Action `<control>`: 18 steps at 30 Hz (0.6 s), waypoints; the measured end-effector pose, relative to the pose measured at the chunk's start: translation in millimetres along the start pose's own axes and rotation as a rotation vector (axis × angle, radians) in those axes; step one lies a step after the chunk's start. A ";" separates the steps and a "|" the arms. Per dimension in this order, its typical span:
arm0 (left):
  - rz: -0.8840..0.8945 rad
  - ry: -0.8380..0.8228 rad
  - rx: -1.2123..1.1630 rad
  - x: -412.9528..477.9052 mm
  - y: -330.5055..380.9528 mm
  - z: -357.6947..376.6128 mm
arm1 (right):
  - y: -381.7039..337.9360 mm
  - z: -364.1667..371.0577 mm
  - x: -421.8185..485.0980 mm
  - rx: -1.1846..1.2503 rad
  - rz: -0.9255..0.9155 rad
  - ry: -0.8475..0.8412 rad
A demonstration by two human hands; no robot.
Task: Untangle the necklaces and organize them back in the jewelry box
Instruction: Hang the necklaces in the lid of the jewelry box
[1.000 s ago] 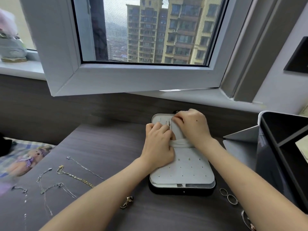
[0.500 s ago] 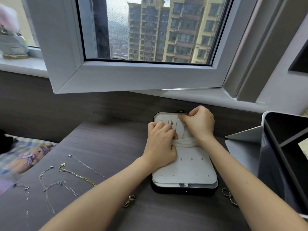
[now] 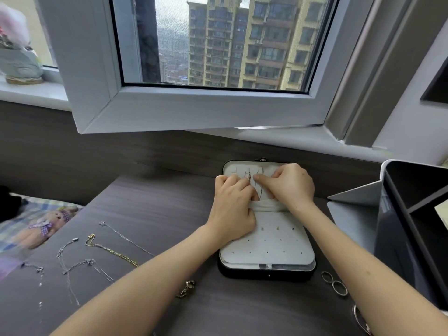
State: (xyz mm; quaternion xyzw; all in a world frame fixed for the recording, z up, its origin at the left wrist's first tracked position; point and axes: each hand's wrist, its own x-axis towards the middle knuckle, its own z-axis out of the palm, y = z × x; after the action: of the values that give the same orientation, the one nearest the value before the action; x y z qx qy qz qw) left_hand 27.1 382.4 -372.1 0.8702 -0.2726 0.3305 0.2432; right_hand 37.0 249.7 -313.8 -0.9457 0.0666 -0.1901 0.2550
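- Nearest, on the dark wood-grain table (image 3: pixel 150 209), a small gold clasp piece (image 3: pixel 186 288) lies between the two forearms, and two thin metal rings (image 3: pixel 334 282) lie just beside the box's near right corner.
- To the left, well apart from the box, loose necklaces lie spread on the table: a gold link chain (image 3: pixel 109 249), a thin silver chain (image 3: pixel 126 237) beyond it, and more tangled silver chains (image 3: pixel 72 263) nearer the left edge.
- The black jewelry box with a pale grey padded insert (image 3: pixel 266 251) lies open and flat; its near panel carries rows of small holes and a few tiny studs.
- The left hand (image 3: pixel 234 212) rests on the insert, its grip curled and pressed down at the fabric pocket band (image 3: pixel 266 204).
- The right hand (image 3: pixel 289 185) has its grip pinched on a fine hanging necklace chain (image 3: pixel 260 192) at the upper panel's hooks.
- A dark compartmented organizer (image 3: pixel 412 226) stands at right.
- Beyond, an open white window frame (image 3: pixel 194 110).
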 end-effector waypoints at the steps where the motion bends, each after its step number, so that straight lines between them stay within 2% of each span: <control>1: 0.004 0.001 0.002 -0.1 0.0 0.2 | 0.2 2.1 -0.9 -0.021 -0.001 -0.017; 7: 0.022 0.018 0.012 0.2 -2.8 2.3 | 5.5 6.3 -0.6 -0.068 0.013 -0.080; 13: 0.003 0.024 0.031 2.2 -8.1 4.4 | 2.1 -9.7 -11.3 0.046 -0.087 -0.082; 15: -0.023 -0.063 0.070 5.1 -9.0 4.7 | -2.3 -17.9 -24.1 0.073 -0.141 -0.095; 18: -0.130 -0.362 0.149 14.4 -7.9 -1.1 | -10.1 -28.6 -49.9 0.107 -0.189 -0.184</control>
State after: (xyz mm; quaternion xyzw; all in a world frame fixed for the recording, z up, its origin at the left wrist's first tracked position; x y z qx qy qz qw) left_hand 40.8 384.4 -363.0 0.9469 -0.2299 0.1715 0.1457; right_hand -19.9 256.4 -302.1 -0.9462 -0.0565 -0.1290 0.2912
